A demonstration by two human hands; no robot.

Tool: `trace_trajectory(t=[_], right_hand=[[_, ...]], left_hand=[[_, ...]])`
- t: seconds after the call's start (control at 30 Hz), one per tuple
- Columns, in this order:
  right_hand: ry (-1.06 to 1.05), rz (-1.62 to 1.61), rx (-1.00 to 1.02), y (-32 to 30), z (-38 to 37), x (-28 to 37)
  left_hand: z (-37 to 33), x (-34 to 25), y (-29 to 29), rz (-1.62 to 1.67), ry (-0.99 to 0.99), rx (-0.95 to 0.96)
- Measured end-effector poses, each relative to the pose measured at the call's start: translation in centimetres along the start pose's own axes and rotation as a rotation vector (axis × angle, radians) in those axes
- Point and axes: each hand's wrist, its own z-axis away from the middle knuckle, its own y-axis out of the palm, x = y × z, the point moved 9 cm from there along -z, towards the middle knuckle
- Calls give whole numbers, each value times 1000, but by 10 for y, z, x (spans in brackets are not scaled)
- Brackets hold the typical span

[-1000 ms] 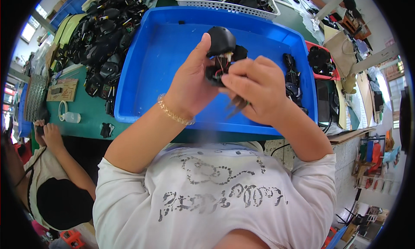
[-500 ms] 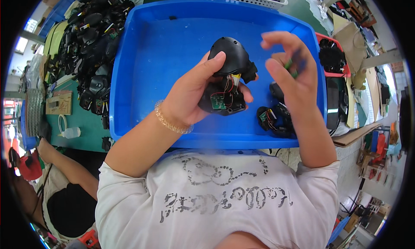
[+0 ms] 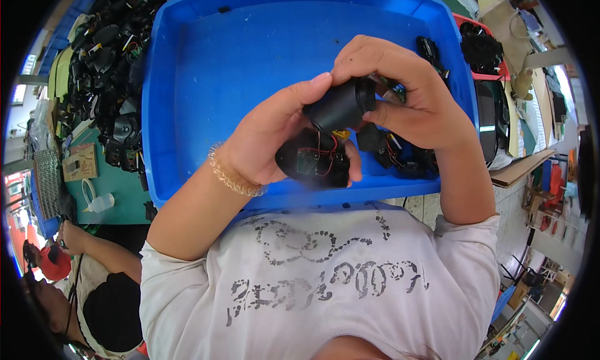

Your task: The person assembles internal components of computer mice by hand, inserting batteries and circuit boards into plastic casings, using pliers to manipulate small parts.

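Observation:
Over the blue tray [image 3: 250, 60], my left hand [image 3: 262, 129] is closed round an opened black plastic housing. Its upper shell [image 3: 340, 107] is tilted above its lower half [image 3: 315, 163], and thin red wires run between them. A dim green circuit board [image 3: 307, 161] sits in the lower half. My right hand [image 3: 406, 88] has its thumb and fingers closed on the right end of the upper shell. A small green and dark part [image 3: 398, 91] shows among the right hand's fingers; its kind is unclear. Both thumbs and fingertips nearly meet at the shell.
Several similar black housings [image 3: 409, 160] lie in the tray's right side. A large heap of black housings [image 3: 112, 66] covers the bench at left. Beside it are a small clear bottle [image 3: 102, 202] and a red bin [image 3: 462, 22] across at right. Another person's arm [image 3: 109, 260] is at lower left.
My right hand has come left and down onto the upper shell, which has turned in my grip. The view has shifted, and the lower half sits slightly lower and further left.

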Motion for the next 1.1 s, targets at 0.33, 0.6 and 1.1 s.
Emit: trace_trajectory(t=[0.33, 0.6, 1.1], right_hand=[[-67, 431, -179, -18, -2, 19], [-363, 762, -330, 1, 8, 36], [-497, 463, -215, 32, 10, 53]], left_hand=[[-2, -8, -20, 179, 94, -65], [4, -30, -24, 62, 421, -186], [34, -78, -5, -210, 776, -158]])
